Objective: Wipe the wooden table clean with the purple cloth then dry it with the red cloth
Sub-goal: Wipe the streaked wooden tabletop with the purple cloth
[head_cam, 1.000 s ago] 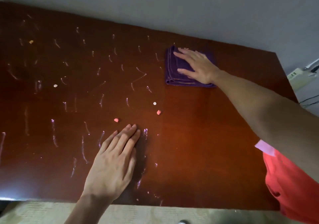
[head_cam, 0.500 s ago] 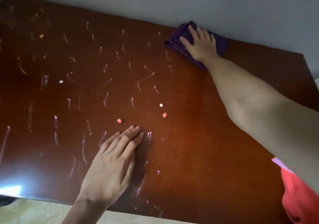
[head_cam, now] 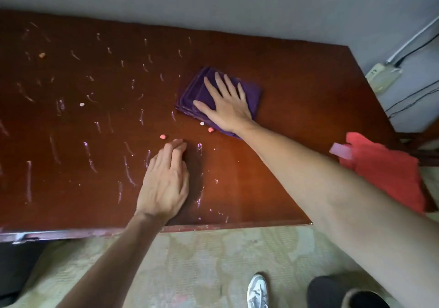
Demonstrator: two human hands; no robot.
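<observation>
Head view: your right hand [head_cam: 228,108], fingers spread flat on the purple cloth [head_cam: 249,94], has pulled it back from the far edge to frame centre. Right of it the worktop [head_cam: 297,82] looks clean; streaks remain left. Your left hand [head_cam: 164,184] stays flat. The red cloth [head_cam: 384,167] waits at the right.

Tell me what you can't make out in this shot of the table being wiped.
- Purple cloth, head view: the right hand lies flat on its middle, hiding that part.
- Red cloth, head view: the right forearm covers its near side, so its full shape is unclear.
- Table, head view: its left end is cut off by the picture edge.
- Crumbs, head view: too small to identify.
- Table under the left hand: hidden.
</observation>
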